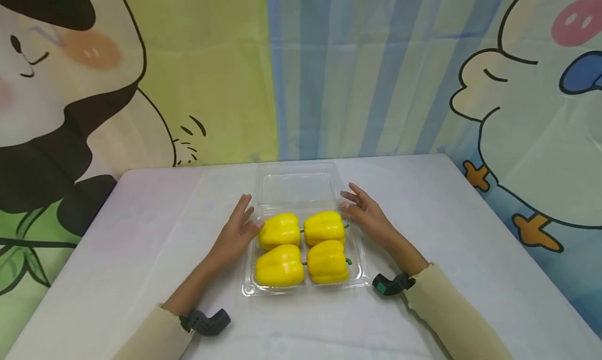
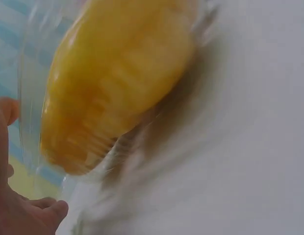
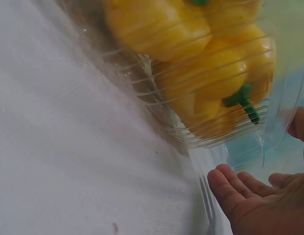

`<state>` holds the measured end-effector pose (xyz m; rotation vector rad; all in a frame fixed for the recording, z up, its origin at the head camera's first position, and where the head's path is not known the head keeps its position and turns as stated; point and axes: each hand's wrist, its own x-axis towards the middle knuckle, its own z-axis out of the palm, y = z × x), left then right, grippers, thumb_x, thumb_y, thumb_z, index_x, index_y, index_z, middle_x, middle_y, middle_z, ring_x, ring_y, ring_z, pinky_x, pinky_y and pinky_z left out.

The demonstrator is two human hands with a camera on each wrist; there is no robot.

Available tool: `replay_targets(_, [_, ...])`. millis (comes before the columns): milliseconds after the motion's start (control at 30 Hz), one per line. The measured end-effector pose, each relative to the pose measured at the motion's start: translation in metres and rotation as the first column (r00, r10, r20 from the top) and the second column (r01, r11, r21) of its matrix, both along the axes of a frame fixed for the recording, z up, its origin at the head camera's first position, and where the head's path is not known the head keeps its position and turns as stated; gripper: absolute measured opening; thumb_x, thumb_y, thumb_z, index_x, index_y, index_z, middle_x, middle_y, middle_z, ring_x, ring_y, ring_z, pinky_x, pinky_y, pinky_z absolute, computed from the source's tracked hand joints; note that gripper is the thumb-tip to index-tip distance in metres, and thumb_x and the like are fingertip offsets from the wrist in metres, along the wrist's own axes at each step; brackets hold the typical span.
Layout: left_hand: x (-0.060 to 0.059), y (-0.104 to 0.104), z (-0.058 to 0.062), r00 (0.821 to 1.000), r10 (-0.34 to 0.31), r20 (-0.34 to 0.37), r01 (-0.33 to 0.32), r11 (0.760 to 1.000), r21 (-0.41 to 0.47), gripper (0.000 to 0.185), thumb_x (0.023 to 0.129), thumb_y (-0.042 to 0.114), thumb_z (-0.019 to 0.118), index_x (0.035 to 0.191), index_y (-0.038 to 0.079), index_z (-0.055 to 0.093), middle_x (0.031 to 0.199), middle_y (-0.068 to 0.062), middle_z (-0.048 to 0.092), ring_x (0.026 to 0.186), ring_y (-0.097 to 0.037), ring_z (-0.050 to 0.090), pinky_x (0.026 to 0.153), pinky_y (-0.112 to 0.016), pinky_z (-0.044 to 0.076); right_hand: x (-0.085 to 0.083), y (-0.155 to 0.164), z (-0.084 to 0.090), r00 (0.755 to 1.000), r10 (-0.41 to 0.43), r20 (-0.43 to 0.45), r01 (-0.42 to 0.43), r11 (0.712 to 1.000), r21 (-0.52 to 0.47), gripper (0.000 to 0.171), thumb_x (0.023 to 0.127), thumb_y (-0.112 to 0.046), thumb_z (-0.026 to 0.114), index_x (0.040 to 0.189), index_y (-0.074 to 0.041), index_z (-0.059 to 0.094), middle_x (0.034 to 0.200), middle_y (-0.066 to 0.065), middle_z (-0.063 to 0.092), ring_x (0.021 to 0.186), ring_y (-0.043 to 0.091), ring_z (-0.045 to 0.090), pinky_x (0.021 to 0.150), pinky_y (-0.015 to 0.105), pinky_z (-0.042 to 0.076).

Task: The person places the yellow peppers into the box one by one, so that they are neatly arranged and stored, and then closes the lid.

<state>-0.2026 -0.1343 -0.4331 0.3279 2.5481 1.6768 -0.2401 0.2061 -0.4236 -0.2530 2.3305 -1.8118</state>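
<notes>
A clear plastic clamshell tray [image 1: 362, 266] sits mid-table with several yellow bell peppers [image 1: 279, 230] in it, its lid [image 1: 297, 185] lying open behind. My left hand [image 1: 240, 227] is at the tray's left edge, fingers straight, thumb touching the back-left pepper. My right hand [image 1: 362, 209] hovers at the back-right corner, fingers spread, holding nothing. The left wrist view shows a blurred yellow pepper [image 2: 117, 73] through the plastic, close up. In the right wrist view, peppers [image 3: 211, 83] with a green stem lie behind the ribbed tray wall [image 3: 157, 98], and my right fingers [image 3: 240, 191] are just below it.
The table [image 1: 141, 245] has a white cloth. A cartoon backdrop [image 1: 301, 72] hangs right behind it. Black wrist cameras sit on both forearms [image 1: 207, 322].
</notes>
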Motion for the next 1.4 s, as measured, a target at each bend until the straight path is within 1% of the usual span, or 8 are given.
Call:
replay_targets(133, [0.023, -0.003, -0.001, 0.988, -0.110, -0.106, 0.112, 0.994, 0.006, 0.086, 0.095, 0.029, 0.063, 0.158, 0.017, 0.005, 0.163, -0.007, 0.004, 0.143, -0.033, 0.024, 0.108, -0.047, 0.031, -0.009, 0.003, -0.005, 1.000, -0.028, 0.015, 0.027, 1.000, 0.015, 0.071, 0.099, -0.028, 0.056, 0.157, -0.015, 0.016, 0.152, 0.009, 0.038, 0.134, 0.027, 0.042, 0.104, 0.043, 0.040])
replay_targets(200, [0.032, -0.004, -0.002, 0.979, -0.166, -0.123, 0.166, 0.986, -0.011, 0.093, 0.092, 0.031, 0.067, 0.158, 0.017, 0.002, 0.163, -0.008, 0.001, 0.143, -0.035, 0.023, 0.107, -0.049, 0.030, -0.011, 0.003, -0.006, 0.999, -0.038, 0.030, 0.037, 0.999, 0.016, 0.071, 0.099, -0.026, 0.056, 0.157, -0.014, 0.017, 0.151, 0.009, 0.039, 0.134, 0.027, 0.043, 0.104, 0.042, 0.040])
replay_targets(367, [0.052, -0.009, -0.003, 0.955, -0.268, -0.131, 0.257, 0.962, -0.097, 0.117, 0.078, 0.042, 0.079, 0.157, 0.022, -0.005, 0.161, -0.001, -0.014, 0.145, -0.033, 0.015, 0.107, -0.049, 0.030, -0.016, 0.002, -0.007, 0.998, -0.038, 0.055, 0.038, 0.999, 0.008, 0.070, 0.099, -0.023, 0.055, 0.156, -0.011, 0.018, 0.153, 0.009, 0.036, 0.133, 0.026, 0.043, 0.102, 0.039, 0.042])
replay_targets(633, [0.066, -0.013, -0.002, 0.922, -0.370, -0.109, 0.356, 0.925, -0.130, 0.141, 0.061, 0.042, 0.091, 0.156, 0.021, -0.011, 0.157, 0.001, -0.029, 0.145, -0.036, -0.006, 0.105, -0.050, 0.030, -0.023, -0.001, -0.006, 0.996, -0.043, 0.077, 0.041, 0.999, 0.025, 0.062, 0.100, -0.022, 0.051, 0.154, -0.006, 0.026, 0.154, 0.006, 0.035, 0.138, 0.021, 0.036, 0.104, 0.036, 0.040])
replay_targets(800, [0.071, -0.011, -0.003, 0.943, -0.321, -0.089, 0.302, 0.937, -0.176, 0.146, 0.059, 0.039, 0.093, 0.155, 0.018, -0.014, 0.159, -0.001, -0.024, 0.146, -0.029, -0.001, 0.107, -0.054, 0.022, -0.026, -0.002, -0.006, 0.995, -0.043, 0.089, 0.036, 0.996, 0.080, 0.053, 0.100, -0.022, 0.048, 0.150, -0.005, 0.037, 0.154, 0.004, 0.036, 0.143, 0.019, 0.023, 0.110, 0.038, 0.032])
replay_targets(933, [0.072, -0.009, -0.004, 0.962, -0.264, -0.074, 0.247, 0.951, -0.184, 0.144, 0.060, 0.041, 0.092, 0.154, 0.026, -0.017, 0.161, 0.002, -0.019, 0.146, -0.022, 0.007, 0.110, -0.050, 0.018, -0.028, -0.002, -0.007, 0.996, -0.051, 0.077, 0.044, 0.994, 0.096, 0.053, 0.100, -0.025, 0.052, 0.149, -0.011, 0.040, 0.152, 0.001, 0.039, 0.142, 0.018, 0.027, 0.110, 0.040, 0.032])
replay_targets(1133, [0.072, -0.008, -0.006, 0.963, -0.262, -0.068, 0.246, 0.952, -0.181, 0.142, 0.062, 0.043, 0.092, 0.154, 0.033, -0.016, 0.160, 0.009, -0.018, 0.146, -0.022, 0.009, 0.109, -0.052, 0.022, -0.025, 0.001, -0.003, 0.999, -0.054, -0.002, 0.053, 0.993, 0.109, 0.054, 0.098, -0.030, 0.057, 0.148, -0.015, 0.043, 0.150, -0.001, 0.042, 0.139, 0.018, 0.034, 0.108, 0.042, 0.035])
replay_targets(1400, [0.074, -0.009, -0.007, 0.966, -0.238, -0.100, 0.210, 0.949, -0.235, 0.132, 0.066, 0.050, 0.087, 0.156, 0.029, -0.008, 0.160, 0.010, -0.019, 0.146, -0.027, 0.009, 0.107, -0.059, 0.022, -0.022, -0.003, 0.008, 0.995, -0.081, -0.061, 0.081, 0.997, -0.010, 0.052, 0.097, -0.017, 0.060, 0.145, -0.007, 0.044, 0.147, 0.006, 0.046, 0.126, 0.023, 0.052, 0.106, 0.039, 0.039])
